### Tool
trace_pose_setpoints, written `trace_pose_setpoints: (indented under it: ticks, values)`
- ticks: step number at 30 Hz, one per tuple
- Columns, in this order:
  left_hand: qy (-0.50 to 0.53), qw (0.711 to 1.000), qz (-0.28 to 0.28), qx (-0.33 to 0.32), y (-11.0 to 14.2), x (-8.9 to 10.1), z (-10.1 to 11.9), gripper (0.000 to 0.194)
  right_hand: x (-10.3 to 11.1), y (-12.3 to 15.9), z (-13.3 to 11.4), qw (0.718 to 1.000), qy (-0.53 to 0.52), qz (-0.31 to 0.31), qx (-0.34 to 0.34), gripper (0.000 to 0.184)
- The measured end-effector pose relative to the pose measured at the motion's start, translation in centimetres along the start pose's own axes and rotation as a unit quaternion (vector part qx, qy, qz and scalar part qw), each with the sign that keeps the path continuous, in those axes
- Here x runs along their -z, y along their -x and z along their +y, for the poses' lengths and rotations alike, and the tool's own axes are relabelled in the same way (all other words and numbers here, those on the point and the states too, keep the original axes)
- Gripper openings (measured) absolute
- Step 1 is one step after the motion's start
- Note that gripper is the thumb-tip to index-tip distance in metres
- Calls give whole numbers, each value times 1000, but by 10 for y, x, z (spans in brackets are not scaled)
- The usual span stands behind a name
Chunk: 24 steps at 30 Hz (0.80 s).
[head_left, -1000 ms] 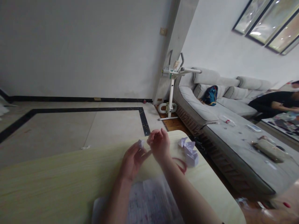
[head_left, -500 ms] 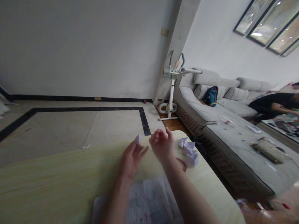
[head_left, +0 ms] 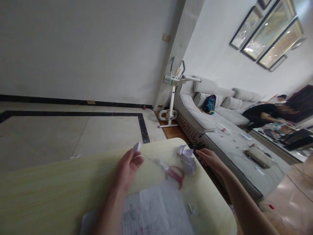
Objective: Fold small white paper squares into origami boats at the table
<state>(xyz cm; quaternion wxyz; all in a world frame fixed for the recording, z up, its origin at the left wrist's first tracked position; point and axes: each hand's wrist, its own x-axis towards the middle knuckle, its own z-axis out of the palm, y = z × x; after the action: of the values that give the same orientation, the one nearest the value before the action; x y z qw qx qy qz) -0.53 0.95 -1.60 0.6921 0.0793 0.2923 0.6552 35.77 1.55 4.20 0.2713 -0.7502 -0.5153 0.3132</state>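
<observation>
My left hand [head_left: 129,164] pinches a small folded piece of white paper [head_left: 137,147] between thumb and fingers, above the table's far edge. Past the table's right edge, my right hand [head_left: 212,160] has its fingers drawn together; what they hold, if anything, cannot be made out. Just left of its fingertips, several folded paper pieces [head_left: 189,162] lie in a cluster on the table. Scissors [head_left: 176,174] with red handles rest between my hands, blades pointing up and left. Closer to me is a written-on sheet of paper [head_left: 154,209], partly covered by my left forearm.
A small white scrap [head_left: 191,208] lies on the pale wooden table [head_left: 49,195]. Beyond its right edge stands a long grey sofa [head_left: 220,143] with a blue backpack [head_left: 209,104]. White exercise equipment [head_left: 171,104] stands by the wall corner. Another person [head_left: 266,112] leans over a low table.
My right hand has swung right, from beside my left hand to past the table's edge, uncovering the scissors. My left hand still holds the folded paper. The view has turned slightly right.
</observation>
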Motion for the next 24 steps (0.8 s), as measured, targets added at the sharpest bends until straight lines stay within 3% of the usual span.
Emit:
trace_pose_setpoints:
  ticks: [2, 4, 15, 24]
  values:
    - [-2, 1000, 0, -2, 1, 0, 1, 27, -5, -1, 8, 997, 16, -64, -30, 38]
    - [-6, 1000, 1, -3, 2, -1, 2, 26, -11, 0, 11, 995, 24, -88, -41, 37]
    - [-25, 1000, -8, -3, 3, -2, 3, 30, -16, 7, 13, 994, -31, -92, -54, 23]
    - [-95, 993, -69, -29, 3, 0, -2, 34, -20, 11, 14, 985, -98, -112, -93, 26]
